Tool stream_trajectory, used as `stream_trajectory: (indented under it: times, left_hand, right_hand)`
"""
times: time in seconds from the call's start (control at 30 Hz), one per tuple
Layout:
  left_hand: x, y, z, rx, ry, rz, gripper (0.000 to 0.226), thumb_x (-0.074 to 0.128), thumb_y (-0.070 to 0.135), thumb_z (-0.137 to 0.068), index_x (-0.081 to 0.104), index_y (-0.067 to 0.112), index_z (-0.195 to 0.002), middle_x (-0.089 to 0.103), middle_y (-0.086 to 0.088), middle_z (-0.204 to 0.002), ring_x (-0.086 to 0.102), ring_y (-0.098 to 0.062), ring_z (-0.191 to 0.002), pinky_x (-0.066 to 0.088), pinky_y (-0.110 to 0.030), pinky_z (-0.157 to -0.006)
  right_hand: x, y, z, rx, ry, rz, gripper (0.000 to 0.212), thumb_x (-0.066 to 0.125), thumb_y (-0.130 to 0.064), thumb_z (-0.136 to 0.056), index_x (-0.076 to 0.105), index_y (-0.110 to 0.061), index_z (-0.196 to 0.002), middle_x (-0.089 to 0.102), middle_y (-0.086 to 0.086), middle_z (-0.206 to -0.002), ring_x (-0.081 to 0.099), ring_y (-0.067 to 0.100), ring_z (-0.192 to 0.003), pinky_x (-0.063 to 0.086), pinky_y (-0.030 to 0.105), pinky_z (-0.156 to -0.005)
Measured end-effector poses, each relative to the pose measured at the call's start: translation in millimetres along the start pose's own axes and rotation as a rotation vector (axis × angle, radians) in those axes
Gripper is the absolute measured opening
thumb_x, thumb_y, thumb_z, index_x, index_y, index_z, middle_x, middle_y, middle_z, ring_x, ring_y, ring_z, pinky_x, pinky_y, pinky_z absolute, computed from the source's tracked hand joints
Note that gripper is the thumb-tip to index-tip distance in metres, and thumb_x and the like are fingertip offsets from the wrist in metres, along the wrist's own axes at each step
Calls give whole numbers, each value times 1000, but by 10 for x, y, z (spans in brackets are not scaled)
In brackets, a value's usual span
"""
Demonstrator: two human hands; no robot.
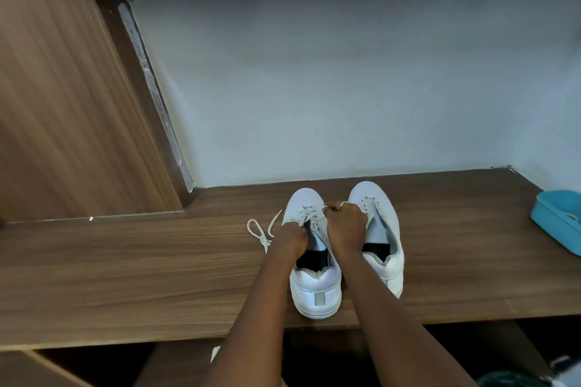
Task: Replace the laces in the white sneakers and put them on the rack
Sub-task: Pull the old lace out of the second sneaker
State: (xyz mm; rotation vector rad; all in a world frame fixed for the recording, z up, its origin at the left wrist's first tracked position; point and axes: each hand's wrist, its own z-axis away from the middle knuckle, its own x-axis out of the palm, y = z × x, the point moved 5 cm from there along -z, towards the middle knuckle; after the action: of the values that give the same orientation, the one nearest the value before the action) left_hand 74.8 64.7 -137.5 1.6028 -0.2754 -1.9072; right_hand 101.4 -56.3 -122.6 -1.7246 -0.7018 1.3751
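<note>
Both grips are closed over the laced front of one shoe. Our left grip (294,237) curls its fingers round the white lace (312,216) at the eyelets. Our right grip (345,226) is fisted and pinches a strand of that lace just past its knuckles, on the toe side.

Beyond the grips a pale wall (314,88) fills most of the view, with a wooden panel (63,104) far off to the left of them. Under them runs the brown wood-grain table (125,261).

On it stand the two white sneakers, toes pointing away from us and heels toward us. The left sneaker (317,292) sits directly beneath both grips, its dark insole showing between our wrists. The right sneaker (388,229) stands just beside the right grip, touching or nearly touching its partner.

Well off to the right of the right grip, a blue tub (556,220) rests at the table's edge. Just left of the left grip, a loose loop of lace (257,229) lies flat on the table; we cannot tell whether it joins the held strand. A ring (343,203) shows on one finger of the right grip.
</note>
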Motion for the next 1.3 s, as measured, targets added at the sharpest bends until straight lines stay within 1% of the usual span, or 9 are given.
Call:
stream_trajectory:
  times: [0.1,0.17,0.27,0.37,0.47,0.77,1.03,1.2,1.3]
  left_hand:
    - [-3,-3,-3,-5,7,3,36,28,12,-100,53,-3,-122,53,-20,-130,50,-31,-118,39,-30,-89]
    - [-5,1,-5,-3,9,6,37,28,11,-100,52,-2,-124,52,-20,-131,50,-30,-119,39,-30,-90]
    - [3,3,-12,17,13,6,37,29,10,-99,51,2,-127,52,-18,-132,50,-29,-120,38,-30,-92]
    - [11,4,-16,22,14,-2,37,28,10,-99,52,2,-126,54,-17,-131,51,-28,-119,38,-30,-90]
    - [8,14,-11,15,15,-8,37,27,11,-100,52,0,-125,54,-18,-131,51,-29,-119,38,-30,-90]
    - [4,-4,-6,-6,12,25,37,27,13,-100,53,-1,-124,53,-19,-130,51,-30,-118,38,-29,-89]
    - [-14,9,16,-9,27,-5,38,27,14,-101,52,-4,-123,52,-21,-131,49,-31,-121,37,-31,-93]
    - [-8,13,5,1,26,2,37,28,13,-100,52,-1,-125,52,-20,-131,49,-30,-121,37,-31,-93]
    - [-7,24,8,13,28,2,36,29,12,-100,53,0,-123,54,-20,-129,50,-30,-119,38,-31,-92]
  right_hand:
    - [0,13,-5,-8,-1,65,21,52,-11,-91,71,-14,-98,68,8,-108,60,26,-104,39,26,-70]
    - [31,-30,2,-119,-41,206,21,50,-6,-89,69,-16,-89,65,10,-109,58,28,-107,39,27,-69]
    - [108,-126,20,-360,-162,409,34,53,-9,-90,65,-19,-120,55,3,-128,44,23,-123,40,29,-91]
    - [143,-179,37,-465,-199,502,31,52,-21,-93,66,-20,-120,50,-4,-136,39,19,-126,33,27,-98]
    - [113,-161,36,-432,-140,537,31,52,-30,-93,66,-21,-119,54,-7,-132,41,18,-124,34,30,-96]
    - [-27,-152,47,-322,40,487,24,52,-25,-92,71,-13,-98,66,3,-104,52,25,-109,39,36,-87]
    - [-140,-37,-22,-177,94,449,23,49,-12,-92,68,-5,-104,64,10,-111,51,29,-108,41,33,-86]
    - [-36,-192,36,-389,-65,528,36,50,-9,-90,63,-19,-122,48,1,-134,37,24,-125,33,31,-97]
    - [50,-206,74,-414,-143,552,29,54,-18,-91,68,-21,-116,45,-2,-138,35,23,-126,33,33,-99]
